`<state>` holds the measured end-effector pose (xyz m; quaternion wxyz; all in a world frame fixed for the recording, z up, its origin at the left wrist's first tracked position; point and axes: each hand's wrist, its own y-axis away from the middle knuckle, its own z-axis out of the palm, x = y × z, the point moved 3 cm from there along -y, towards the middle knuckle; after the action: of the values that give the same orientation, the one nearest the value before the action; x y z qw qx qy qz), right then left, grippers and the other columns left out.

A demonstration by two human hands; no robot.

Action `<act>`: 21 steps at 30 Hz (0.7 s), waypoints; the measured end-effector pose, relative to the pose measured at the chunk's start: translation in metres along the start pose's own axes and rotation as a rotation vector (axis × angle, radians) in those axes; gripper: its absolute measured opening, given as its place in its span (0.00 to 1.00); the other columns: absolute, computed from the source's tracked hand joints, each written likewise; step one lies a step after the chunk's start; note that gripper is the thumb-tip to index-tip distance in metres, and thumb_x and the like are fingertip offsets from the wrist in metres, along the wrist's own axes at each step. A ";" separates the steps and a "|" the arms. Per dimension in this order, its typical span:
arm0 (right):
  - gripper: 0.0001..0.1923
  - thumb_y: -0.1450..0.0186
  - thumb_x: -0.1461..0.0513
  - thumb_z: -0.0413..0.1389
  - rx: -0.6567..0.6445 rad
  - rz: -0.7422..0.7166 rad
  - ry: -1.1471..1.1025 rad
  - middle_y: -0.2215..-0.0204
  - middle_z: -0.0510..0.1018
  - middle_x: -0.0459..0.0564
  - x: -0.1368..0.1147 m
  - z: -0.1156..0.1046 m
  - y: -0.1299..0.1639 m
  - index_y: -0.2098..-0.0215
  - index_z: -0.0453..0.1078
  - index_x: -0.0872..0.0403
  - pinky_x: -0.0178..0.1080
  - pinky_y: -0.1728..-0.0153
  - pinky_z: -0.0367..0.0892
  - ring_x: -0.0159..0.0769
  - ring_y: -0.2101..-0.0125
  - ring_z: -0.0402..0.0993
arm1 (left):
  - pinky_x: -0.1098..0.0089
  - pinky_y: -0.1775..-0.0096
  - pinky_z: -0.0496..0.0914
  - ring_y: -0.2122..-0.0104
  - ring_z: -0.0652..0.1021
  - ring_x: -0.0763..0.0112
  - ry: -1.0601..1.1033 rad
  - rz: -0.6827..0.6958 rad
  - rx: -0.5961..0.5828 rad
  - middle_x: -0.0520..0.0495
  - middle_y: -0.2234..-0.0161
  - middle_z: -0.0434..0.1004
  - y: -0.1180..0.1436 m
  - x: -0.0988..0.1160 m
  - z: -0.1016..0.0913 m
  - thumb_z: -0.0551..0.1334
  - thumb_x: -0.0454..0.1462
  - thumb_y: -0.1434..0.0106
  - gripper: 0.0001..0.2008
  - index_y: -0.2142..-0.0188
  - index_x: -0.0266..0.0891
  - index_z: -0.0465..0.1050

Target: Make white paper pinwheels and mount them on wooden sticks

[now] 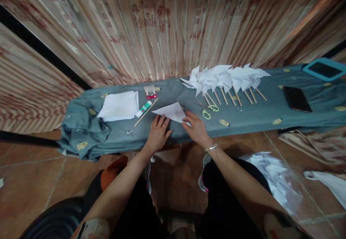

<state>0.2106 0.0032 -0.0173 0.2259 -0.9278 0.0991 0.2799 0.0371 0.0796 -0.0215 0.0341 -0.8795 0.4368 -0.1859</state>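
Note:
A white sheet of paper (173, 111), folded into a triangle, lies on the cloth-covered bench in front of me. My left hand (159, 132) rests with outstretched fingers along its near edge. At the right corner, my right hand (196, 128) has thumb and fingers closed on the paper. Just right of that hand lie scissors (206, 114) with light green handles. To the left are a thin wooden stick (146, 112), a green and white glue stick (144, 108) and a small open red box (150, 93) of tiny metallic pieces.
A stack of white paper (119, 105) lies at the left. Several white paper pinwheels (224, 79) on wooden sticks line the bench's back. A dark phone (297, 99) and a blue-framed tablet (325, 69) lie at the right. A curtain (162, 26) hangs behind; white folded paper (274, 177) is on the floor.

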 end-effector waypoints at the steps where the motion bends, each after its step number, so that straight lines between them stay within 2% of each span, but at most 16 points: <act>1: 0.09 0.35 0.63 0.53 -0.004 -0.009 0.005 0.46 0.75 0.58 -0.003 0.001 0.000 0.60 0.75 0.54 0.47 0.47 0.68 0.45 0.48 0.74 | 0.44 0.40 0.61 0.34 0.57 0.46 0.003 -0.005 -0.003 0.33 0.36 0.61 0.000 0.000 0.000 0.57 0.41 0.33 0.25 0.39 0.36 0.63; 4: 0.17 0.34 0.62 0.53 0.003 0.031 0.106 0.42 0.70 0.65 -0.006 0.003 -0.002 0.49 0.71 0.59 0.50 0.45 0.66 0.49 0.44 0.69 | 0.44 0.40 0.61 0.34 0.58 0.47 0.002 -0.026 -0.004 0.32 0.36 0.60 0.000 0.000 0.000 0.57 0.41 0.33 0.25 0.39 0.35 0.62; 6: 0.21 0.34 0.61 0.54 -0.008 0.089 0.189 0.41 0.68 0.70 -0.005 0.004 -0.004 0.45 0.68 0.63 0.52 0.46 0.65 0.53 0.42 0.67 | 0.45 0.40 0.61 0.34 0.58 0.47 -0.002 -0.033 -0.011 0.31 0.35 0.60 0.000 0.000 0.000 0.57 0.42 0.33 0.25 0.39 0.35 0.62; 8: 0.20 0.33 0.60 0.53 -0.045 0.116 0.233 0.41 0.68 0.71 -0.004 0.005 -0.004 0.46 0.69 0.63 0.52 0.47 0.66 0.54 0.43 0.67 | 0.46 0.40 0.60 0.34 0.58 0.46 -0.008 -0.032 -0.026 0.31 0.35 0.59 0.000 0.001 -0.001 0.57 0.42 0.33 0.25 0.39 0.34 0.62; 12: 0.17 0.31 0.61 0.50 -0.089 0.077 0.257 0.41 0.69 0.68 -0.009 0.006 -0.001 0.47 0.70 0.59 0.52 0.48 0.66 0.53 0.44 0.68 | 0.47 0.39 0.60 0.34 0.58 0.45 -0.015 -0.027 -0.041 0.30 0.35 0.59 0.000 0.001 -0.002 0.56 0.42 0.33 0.26 0.39 0.33 0.62; 16: 0.20 0.32 0.62 0.50 -0.082 0.034 0.259 0.40 0.68 0.68 -0.019 0.004 0.001 0.44 0.67 0.63 0.51 0.46 0.65 0.54 0.43 0.67 | 0.46 0.39 0.59 0.34 0.57 0.45 -0.004 -0.038 -0.051 0.30 0.35 0.58 0.001 0.002 -0.002 0.57 0.42 0.33 0.25 0.39 0.33 0.62; 19: 0.18 0.31 0.63 0.50 -0.057 -0.004 0.196 0.42 0.70 0.65 -0.024 0.001 0.000 0.45 0.68 0.62 0.49 0.45 0.64 0.52 0.44 0.68 | 0.47 0.38 0.58 0.33 0.57 0.47 0.038 -0.052 -0.045 0.30 0.35 0.59 0.001 0.001 -0.002 0.57 0.41 0.33 0.25 0.39 0.33 0.63; 21: 0.15 0.31 0.64 0.50 -0.045 -0.004 0.107 0.47 0.75 0.61 -0.025 -0.001 -0.001 0.50 0.71 0.59 0.46 0.47 0.66 0.47 0.49 0.73 | 0.48 0.37 0.57 0.33 0.57 0.48 0.107 -0.071 -0.030 0.31 0.35 0.59 0.000 -0.001 -0.001 0.58 0.41 0.34 0.25 0.39 0.34 0.62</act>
<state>0.1905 0.0052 -0.0021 0.1998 -0.9464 0.1030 0.2319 0.0360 0.0803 -0.0207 -0.0090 -0.8835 0.4094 -0.2274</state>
